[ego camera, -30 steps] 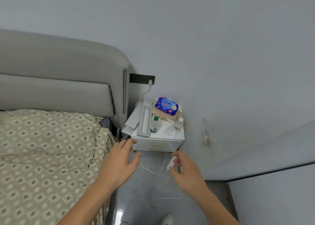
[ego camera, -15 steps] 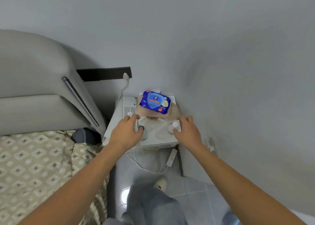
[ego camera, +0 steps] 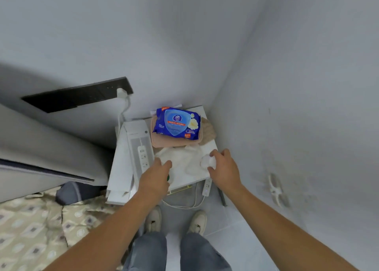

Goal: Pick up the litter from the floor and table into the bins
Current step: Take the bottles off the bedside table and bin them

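Fingers of your right hand (ego camera: 222,168) are curled round a small white-capped clear bottle (ego camera: 207,162) at the right edge of the white bedside table (ego camera: 198,173), thumb on the near side, fingertips (ego camera: 215,152) over the far side, so that one reads as gripped. Your left hand (ego camera: 155,178) has dropped over the green-capped bottle (ego camera: 168,178) near the table's front edge; only a sliver of green peeks out by the knuckles, and whether those fingers are closed on it yet I cannot tell. Big shift from a second ago: both hands were hanging over the floor short of the table, and now you're right up against it, shoes (ego camera: 176,221) at its foot, a hand on each piece of litter. That means the reach looks finished and the lift comes next. Crumpled white tissue (ego camera: 184,160) lies between your hands, likely more litter to clear afterwards. Behind sit the blue wipes pack (ego camera: 176,125) and the power strip (ego camera: 143,157), neither looking like rubbish. No bin is in view, so you'll have to turn to find one.
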Demonstrator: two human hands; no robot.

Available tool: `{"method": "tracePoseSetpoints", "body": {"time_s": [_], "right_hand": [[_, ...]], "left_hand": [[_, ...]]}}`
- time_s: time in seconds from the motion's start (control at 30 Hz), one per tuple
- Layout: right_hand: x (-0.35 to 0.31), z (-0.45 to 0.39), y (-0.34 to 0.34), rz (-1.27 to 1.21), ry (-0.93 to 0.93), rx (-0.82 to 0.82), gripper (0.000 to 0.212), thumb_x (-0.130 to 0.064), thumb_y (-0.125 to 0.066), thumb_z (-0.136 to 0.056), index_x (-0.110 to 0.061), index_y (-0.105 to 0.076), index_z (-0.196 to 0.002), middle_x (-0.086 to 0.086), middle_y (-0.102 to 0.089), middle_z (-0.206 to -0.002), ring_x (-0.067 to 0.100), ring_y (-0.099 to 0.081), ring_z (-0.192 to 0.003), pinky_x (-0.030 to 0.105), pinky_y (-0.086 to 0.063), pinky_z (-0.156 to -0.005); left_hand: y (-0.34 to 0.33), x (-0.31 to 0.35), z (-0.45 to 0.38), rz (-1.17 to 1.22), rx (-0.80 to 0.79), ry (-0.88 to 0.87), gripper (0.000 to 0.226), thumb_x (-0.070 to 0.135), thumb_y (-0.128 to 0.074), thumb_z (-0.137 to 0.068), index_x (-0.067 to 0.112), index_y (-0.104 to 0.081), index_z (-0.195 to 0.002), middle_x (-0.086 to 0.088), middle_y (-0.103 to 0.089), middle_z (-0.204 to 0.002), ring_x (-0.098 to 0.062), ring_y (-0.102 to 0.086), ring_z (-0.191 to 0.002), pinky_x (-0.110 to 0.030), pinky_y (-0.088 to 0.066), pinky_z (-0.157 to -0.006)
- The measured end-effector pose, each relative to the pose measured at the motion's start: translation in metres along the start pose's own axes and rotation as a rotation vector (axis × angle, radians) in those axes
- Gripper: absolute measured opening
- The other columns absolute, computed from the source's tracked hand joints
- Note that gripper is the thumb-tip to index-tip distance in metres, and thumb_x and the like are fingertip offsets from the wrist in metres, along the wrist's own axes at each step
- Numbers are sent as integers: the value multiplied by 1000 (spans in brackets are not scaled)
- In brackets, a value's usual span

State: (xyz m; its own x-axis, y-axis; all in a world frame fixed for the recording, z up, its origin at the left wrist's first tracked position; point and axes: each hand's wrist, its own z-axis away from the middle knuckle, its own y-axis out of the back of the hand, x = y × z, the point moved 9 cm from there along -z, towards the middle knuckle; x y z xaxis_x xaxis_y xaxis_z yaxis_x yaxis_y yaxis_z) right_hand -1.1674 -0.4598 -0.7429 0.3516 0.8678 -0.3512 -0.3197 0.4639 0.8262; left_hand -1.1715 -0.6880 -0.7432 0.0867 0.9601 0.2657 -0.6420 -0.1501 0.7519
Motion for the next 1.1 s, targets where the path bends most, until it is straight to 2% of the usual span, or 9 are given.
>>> {"method": "tracePoseSetpoints", "body": {"time_s": [0.1,0.23,0.5,0.63,0.8,0.9,1.0,1.1], "right_hand": [[-3,3,0,-21,3,62,30,-21,-70,-87,-16,-58,-114,6,-49,-109,29,-61,-85,41,-55,-74],[-9,30,12,-90,-11,123,25,-23,-71,-84,-17,-56,-102,2,-48,-101,24,-56,-76,33,-47,-64],[2,179,65,-276,-185,249,27,-33,-65,-85,-23,-55,-108,-1,-55,-104,21,-60,-84,26,-40,-70],[21,264,80,-313,-240,290,25,-40,-63,-86,-28,-51,-105,-4,-54,-104,17,-60,-82,29,-49,-73],[68,359,83,-359,-243,357,24,-41,-60,-84,-27,-52,-102,-5,-53,-100,16,-57,-80,31,-50,-71],[108,415,81,-418,-223,431,23,-41,-60,-83,-26,-53,-99,-5,-55,-98,16,-56,-80,26,-41,-67],[162,482,77,-446,-227,464,20,-44,-55,-82,-31,-47,-95,-7,-53,-98,15,-54,-79,27,-37,-64],[232,562,81,-437,-281,507,22,-41,-58,-83,-27,-47,-97,-4,-53,-100,21,-56,-80,34,-43,-64]], "left_hand": [[2,1,-5,-12,53,-57,34,11,-64,-88,20,-53,-119,-5,-45,-120,-27,-62,-85,-41,-59,-73],[13,10,4,2,105,-132,24,17,-68,-88,20,-54,-108,0,-43,-113,-23,-61,-80,-40,-59,-70],[53,81,107,-5,74,-355,24,32,-70,-86,26,-54,-103,6,-43,-102,-18,-59,-78,-38,-58,-69],[67,137,169,-40,66,-469,26,38,-69,-86,26,-55,-104,5,-46,-98,-14,-59,-77,-34,-57,-72],[63,206,240,-131,86,-566,26,42,-69,-85,26,-55,-99,4,-50,-94,-19,-58,-80,-41,-56,-74],[51,246,279,-196,149,-601,23,39,-71,-81,24,-56,-91,4,-51,-88,-20,-58,-78,-42,-53,-71],[8,292,326,-292,178,-662,22,37,-72,-80,24,-56,-89,7,-47,-85,-21,-57,-74,-36,-46,-62],[-55,341,377,-336,123,-726,23,36,-75,-81,26,-57,-90,8,-49,-88,-18,-56,-74,-33,-41,-60]]}}
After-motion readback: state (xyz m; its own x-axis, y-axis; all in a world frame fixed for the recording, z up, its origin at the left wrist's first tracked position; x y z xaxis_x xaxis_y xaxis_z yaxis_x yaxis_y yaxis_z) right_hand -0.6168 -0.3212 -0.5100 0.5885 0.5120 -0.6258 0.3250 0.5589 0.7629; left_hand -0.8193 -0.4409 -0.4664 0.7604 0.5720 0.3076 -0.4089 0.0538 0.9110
